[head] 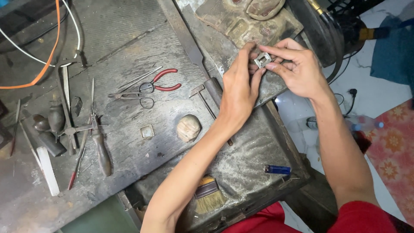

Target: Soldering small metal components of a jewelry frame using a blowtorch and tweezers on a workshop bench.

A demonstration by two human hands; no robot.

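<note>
Both my hands meet over the far edge of the dark workbench (129, 51). A small square silver metal frame (262, 59) sits between their fingertips. My left hand (238, 88) reaches up from below and pinches the frame's left side. My right hand (297, 69) comes in from the right and pinches its top and right side with thumb and forefinger. Under the hands lies a worn wooden bench pin (241, 26).
Red-handled pliers (166, 80), scissors (136, 97), a small hammer (202, 97), a long flat file (183, 36), hand tools (97, 142), a second square metal piece (147, 131) and a pale lump (188, 127) lie on the bench. A tray (276, 142) below holds a brush (208, 194) and a blue lighter (277, 169).
</note>
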